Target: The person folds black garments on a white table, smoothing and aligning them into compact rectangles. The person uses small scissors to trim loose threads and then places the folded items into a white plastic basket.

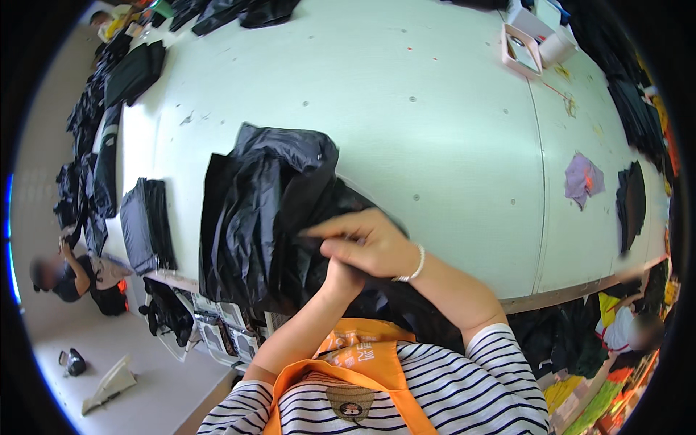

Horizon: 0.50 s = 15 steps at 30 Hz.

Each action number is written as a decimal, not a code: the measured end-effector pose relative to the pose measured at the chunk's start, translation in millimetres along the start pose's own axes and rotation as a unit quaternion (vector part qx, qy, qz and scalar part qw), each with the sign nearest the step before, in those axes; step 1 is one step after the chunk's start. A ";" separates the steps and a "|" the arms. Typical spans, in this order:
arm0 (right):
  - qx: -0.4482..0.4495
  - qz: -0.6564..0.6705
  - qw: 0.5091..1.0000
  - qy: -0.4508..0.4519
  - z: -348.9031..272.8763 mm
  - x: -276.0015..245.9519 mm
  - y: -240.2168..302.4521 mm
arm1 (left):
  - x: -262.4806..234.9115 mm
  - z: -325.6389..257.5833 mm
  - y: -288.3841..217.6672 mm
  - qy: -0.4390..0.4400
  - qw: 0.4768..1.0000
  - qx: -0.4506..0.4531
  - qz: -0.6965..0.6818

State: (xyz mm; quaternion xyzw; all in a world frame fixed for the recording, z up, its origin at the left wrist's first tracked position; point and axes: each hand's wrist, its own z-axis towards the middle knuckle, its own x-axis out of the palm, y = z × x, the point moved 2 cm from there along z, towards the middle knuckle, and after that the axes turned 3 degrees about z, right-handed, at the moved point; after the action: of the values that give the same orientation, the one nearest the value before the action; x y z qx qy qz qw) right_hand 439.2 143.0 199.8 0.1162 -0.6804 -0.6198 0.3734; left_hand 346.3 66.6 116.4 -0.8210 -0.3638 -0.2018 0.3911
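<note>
Head view: looking down on a pale green worktop (435, 109) with a crumpled black garment (268, 210) bunched up at its near edge.
Right hand (370, 246): lying on top, fingers pinching down on a fold of the black fabric, bead bracelet (415, 268) sitting on the wrist.
Left hand (341, 279): coming up from below, mostly tucked under the right one, so I'm only guessing it's gripping the same fabric. Can't really tell.
Garment spot: sitting right in front of the person, its right side under both hands, the rest piling up to the left and part of it drooping over the worktop edge.
Nearby: a folded dark stack (147, 225) lying just left of it, a purple scrap (582, 179) well off to the right.
Risk: slick-looking fabric is hanging past the edge, so a loose pinch could be letting the whole bundle slide off the worktop, or the fold could be slipping out of line.
</note>
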 end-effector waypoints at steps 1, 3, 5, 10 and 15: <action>-0.020 -0.019 0.999 0.045 1.5 19.7 2.4 | -11.9 -12.3 -4.9 0.002 1.000 0.017 0.015; 0.038 0.046 0.992 0.112 -10.3 40.1 21.3 | -37.4 -38.5 -18.9 0.004 0.998 0.051 0.048; 0.026 0.030 0.999 0.018 -22.4 28.7 28.0 | -66.5 -69.4 -30.9 0.002 0.993 0.091 0.077; -0.022 -0.206 0.961 -0.183 -6.9 1.0 -35.5 | -78.0 -200.5 -62.2 0.195 0.949 0.116 0.219; -0.069 -0.365 0.928 -0.022 -21.9 75.8 -89.4 | -122.2 -286.0 -84.4 0.360 0.802 0.215 0.425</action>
State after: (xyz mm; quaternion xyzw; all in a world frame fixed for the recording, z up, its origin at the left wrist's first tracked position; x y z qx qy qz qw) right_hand 373.6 61.1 143.2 0.3166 -0.5550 -0.7608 0.1135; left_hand 189.3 -176.5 258.2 -0.6566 0.1540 -0.2129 0.7070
